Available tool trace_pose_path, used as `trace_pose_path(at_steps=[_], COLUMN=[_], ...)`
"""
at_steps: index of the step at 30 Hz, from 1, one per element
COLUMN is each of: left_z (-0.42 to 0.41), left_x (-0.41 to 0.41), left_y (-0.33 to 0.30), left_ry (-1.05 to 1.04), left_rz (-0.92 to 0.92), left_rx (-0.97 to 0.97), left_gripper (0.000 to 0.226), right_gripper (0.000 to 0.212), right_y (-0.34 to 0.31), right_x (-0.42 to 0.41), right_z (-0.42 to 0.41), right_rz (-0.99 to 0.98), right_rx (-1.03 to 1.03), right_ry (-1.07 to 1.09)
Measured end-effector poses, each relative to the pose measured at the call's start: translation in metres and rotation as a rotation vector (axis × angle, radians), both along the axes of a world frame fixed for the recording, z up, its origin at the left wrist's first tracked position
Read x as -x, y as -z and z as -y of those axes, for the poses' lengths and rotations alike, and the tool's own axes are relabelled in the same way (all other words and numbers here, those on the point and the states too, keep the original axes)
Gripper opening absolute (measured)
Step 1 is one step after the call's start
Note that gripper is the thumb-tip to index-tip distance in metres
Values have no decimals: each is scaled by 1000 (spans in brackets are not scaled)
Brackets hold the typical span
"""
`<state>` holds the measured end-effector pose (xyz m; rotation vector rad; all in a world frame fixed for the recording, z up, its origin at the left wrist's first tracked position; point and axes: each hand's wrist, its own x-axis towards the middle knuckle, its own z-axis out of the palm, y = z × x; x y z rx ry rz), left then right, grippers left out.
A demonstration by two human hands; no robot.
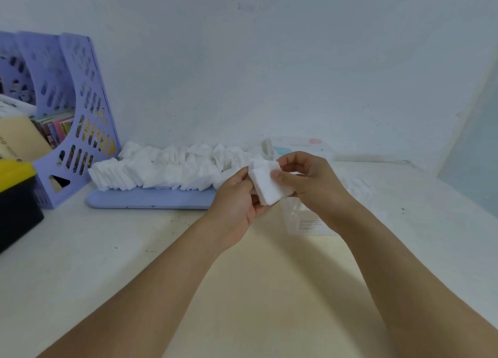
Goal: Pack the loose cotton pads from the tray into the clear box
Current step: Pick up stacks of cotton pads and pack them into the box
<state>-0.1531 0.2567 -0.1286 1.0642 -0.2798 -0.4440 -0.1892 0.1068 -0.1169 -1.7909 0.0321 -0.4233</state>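
Two bare hands meet in the middle, above a pale table (107, 250). Together they hold a small stack of white cotton pads (269, 186). The left hand (237, 204) grips the stack from the left side and from below, with its fingers curled around the edge. The right hand (304, 179) pinches the stack from the right, with the thumb pressed flat on the front pad. The stack is tilted, not flat.

Behind the hands, a long purple tray (151, 198) lies on the table. It is piled with many loose pads (172, 166) in a messy row (they lean all different ways).

The clear box (310, 220) stands just under and behind the right hand, with its lid (296, 146) standing open at the back. Some white pads seem to sit inside it, but that part is blurry.

At the far left stands a purple file rack (75, 109), and a yellow and black box (16, 193) sits just beside it.
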Motion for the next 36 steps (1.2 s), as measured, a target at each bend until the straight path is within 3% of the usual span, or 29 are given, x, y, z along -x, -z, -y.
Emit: trace_pose_path(at_steps=[6,10,13,22,26,31,36], left_z=[5,5,3,5,5,2,3], left_x=[3,2,1,-3,-2,-1,2], left_y=[3,7,8,5,5,5,4], left_ry=[-31,-52,-55,-37,4,16,0], left_rz=[-8,-2,12,-1,0,87,117], left_rx=[37,9,-35,-29,-21,-84,-144], left_gripper=[35,37,34,33,31,29,27], right_gripper=[31,52,50,32,20,24,19], right_y=[4,7,6,-2,-5,-12,-11], right_x=[-1,0,3,3,5,11,10], right_z=[-5,-7,-2,9,14,17,18], right_rz=[68,192,186,110,-13,-88,-58], right_rx=[226,619,769,547,334,39,109], right_ry=[71,-8,-123,-102,-161,-256,-173])
